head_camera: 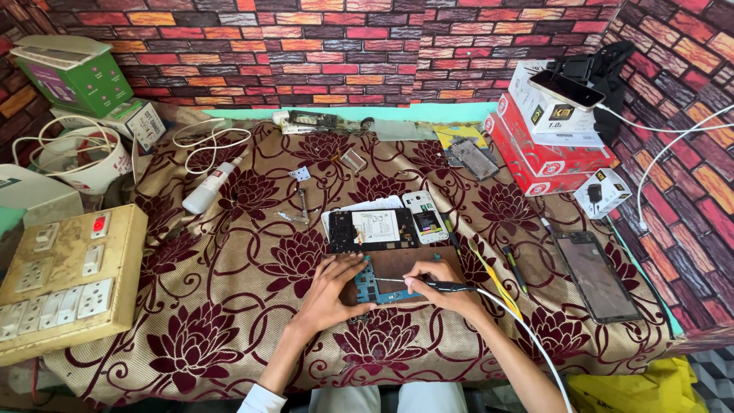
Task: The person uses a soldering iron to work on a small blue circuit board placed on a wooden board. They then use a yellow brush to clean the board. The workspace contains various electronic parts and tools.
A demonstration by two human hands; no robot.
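You're pinning the blue circuit board (pixel 380 286) with your left hand (pixel 330 293), right hand (pixel 441 286) gripping the soldering iron (pixel 428 284); next, steady tip placement matters.

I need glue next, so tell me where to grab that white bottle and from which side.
Grip the white bottle around its wide lower body, coming from above. It lies flat on the cloth, nozzle pointing up-right toward the cable, so the thick end offers the broadest hold.

Phone repair workbench, opened phone (pixel 373 228), blue circuit board (pixel 380 287), soldering iron (pixel 436 285), switchboard (pixel 65 279)
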